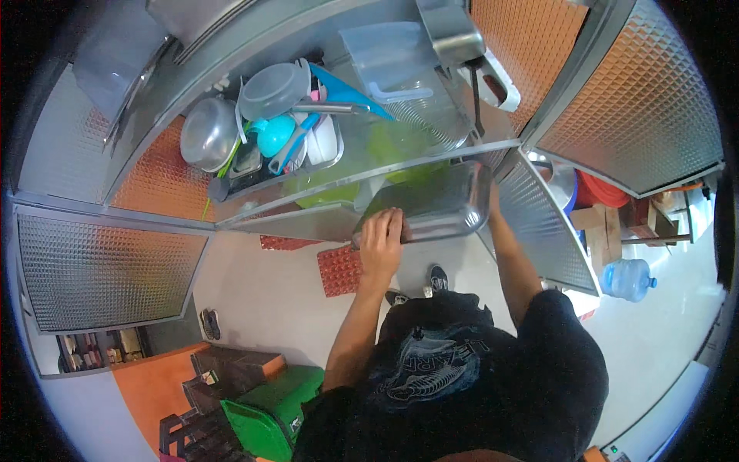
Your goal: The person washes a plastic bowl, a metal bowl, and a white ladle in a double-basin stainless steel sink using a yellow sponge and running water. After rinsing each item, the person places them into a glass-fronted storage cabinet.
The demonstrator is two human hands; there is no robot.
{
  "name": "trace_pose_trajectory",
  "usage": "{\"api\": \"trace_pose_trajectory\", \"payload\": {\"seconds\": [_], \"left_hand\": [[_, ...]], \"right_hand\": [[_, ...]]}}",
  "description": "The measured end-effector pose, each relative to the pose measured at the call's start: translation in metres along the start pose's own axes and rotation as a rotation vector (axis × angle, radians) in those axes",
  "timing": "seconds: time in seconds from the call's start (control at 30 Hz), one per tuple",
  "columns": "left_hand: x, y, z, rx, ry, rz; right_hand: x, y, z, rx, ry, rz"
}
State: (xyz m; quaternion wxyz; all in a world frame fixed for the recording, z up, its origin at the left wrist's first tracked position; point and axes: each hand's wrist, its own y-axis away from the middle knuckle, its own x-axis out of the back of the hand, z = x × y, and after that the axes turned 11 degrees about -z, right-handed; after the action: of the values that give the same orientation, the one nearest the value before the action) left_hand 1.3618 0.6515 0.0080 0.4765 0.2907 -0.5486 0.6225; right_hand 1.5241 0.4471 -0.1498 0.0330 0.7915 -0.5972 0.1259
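Note:
A large rectangular container (430, 199) with rounded corners and shiny, see-through-looking walls is tilted in front of me, at the opening of a glass-doored cabinet. My left hand (382, 231) grips its near left edge, fingers bent over the rim. At its right end is my right hand (494, 199), with the fingers mostly hidden behind the container. Yellow-green items (329, 193) show on the shelf behind it. Above, the cabinet's glass shelf (369, 167) carries a metal pot (209, 134), a clear plastic bowl (275, 88), a turquoise cup (276, 136) and a clear plastic bin (389, 55).
Textured-glass doors stand open at left (109, 268) and right (540, 213). A red mat (339, 271) lies on the floor by my feet. Behind left is a green lidded bin (277, 410). A large blue water bottle (626, 280) and cardboard box (597, 231) are at right.

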Motion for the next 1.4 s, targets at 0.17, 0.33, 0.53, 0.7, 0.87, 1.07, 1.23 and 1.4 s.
{"api": "trace_pose_trajectory", "payload": {"seconds": [0.17,0.33,0.53,0.7,0.87,1.07,1.23,1.4], "left_hand": [[-0.041,-0.038,-0.018,-0.010,-0.133,-0.063],[-0.075,-0.081,-0.032,-0.012,-0.132,-0.145],[-0.119,-0.111,-0.065,0.196,0.056,-0.301],[-0.092,-0.110,-0.043,0.278,0.062,-0.413],[-0.072,-0.012,-0.012,0.131,0.374,-0.326],[-0.075,0.290,-0.128,1.117,1.375,0.134],[0.155,0.382,-0.289,1.539,-0.693,0.641],[0.349,0.275,-0.308,0.983,0.350,1.248]], "right_hand": [[0.013,0.166,0.001,-0.171,0.379,-0.274],[0.057,0.333,0.083,-0.520,0.674,-0.490],[0.109,0.378,0.069,-1.075,0.128,0.149],[0.114,0.336,0.032,-0.960,-0.042,0.234],[0.089,0.320,0.039,-0.769,-0.079,-0.030],[0.060,0.263,-0.046,-0.633,-0.080,-0.522],[0.029,0.195,0.000,-0.362,-0.162,-0.683],[-0.018,0.125,-0.009,-0.257,0.547,-0.900]]}}
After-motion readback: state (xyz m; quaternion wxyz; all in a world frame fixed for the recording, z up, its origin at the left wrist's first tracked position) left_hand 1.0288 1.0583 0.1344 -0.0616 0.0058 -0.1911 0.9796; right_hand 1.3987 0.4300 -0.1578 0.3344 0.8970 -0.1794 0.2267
